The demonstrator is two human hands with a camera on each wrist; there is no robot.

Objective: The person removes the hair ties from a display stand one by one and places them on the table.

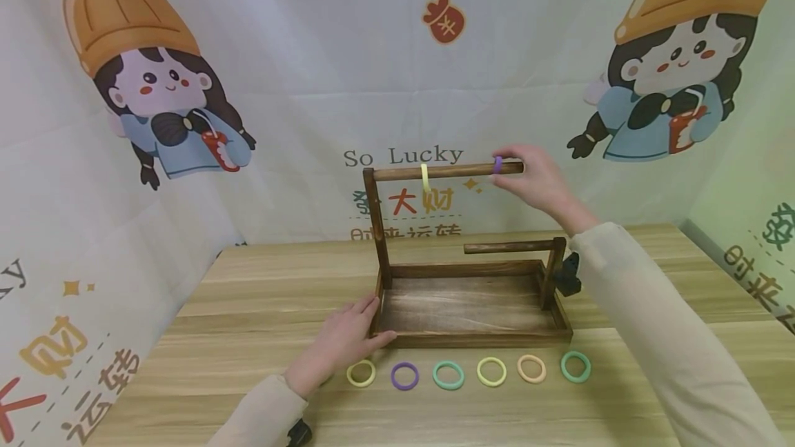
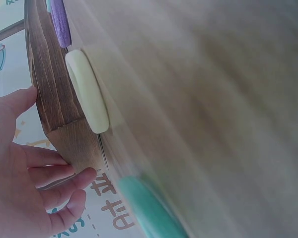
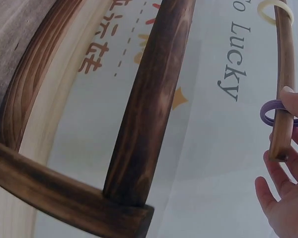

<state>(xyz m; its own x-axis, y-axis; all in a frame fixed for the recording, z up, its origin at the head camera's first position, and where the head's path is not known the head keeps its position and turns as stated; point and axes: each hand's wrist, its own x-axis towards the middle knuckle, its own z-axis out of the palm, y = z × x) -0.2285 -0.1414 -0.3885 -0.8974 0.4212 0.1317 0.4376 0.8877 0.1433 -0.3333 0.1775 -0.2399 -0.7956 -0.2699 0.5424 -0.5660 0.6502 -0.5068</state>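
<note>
A dark wooden rack (image 1: 475, 341) stands on the table, a shallow tray with a high bar and a lower bar. My right hand (image 1: 539, 178) pinches a purple ring (image 1: 497, 165) between thumb and fingers. That ring encircles the high bar (image 3: 285, 59) near its free end. Further along the same bar hangs a pale yellow ring (image 1: 425, 177). At the tray's front left corner, my left hand (image 1: 341, 338) rests with fingers along the side wall and thumb at the front wall. In the left wrist view, its fingers (image 2: 54, 174) are loosely bent beside the corner.
A row of several rings lies before the tray: yellow (image 1: 361, 373), purple (image 1: 405, 376), green (image 1: 448, 374), yellow (image 1: 491, 371), orange (image 1: 531, 369) and green (image 1: 575, 367). The lower bar (image 1: 506, 247) juts leftward from a short right post. A printed cloth (image 1: 298, 116) hangs behind the table.
</note>
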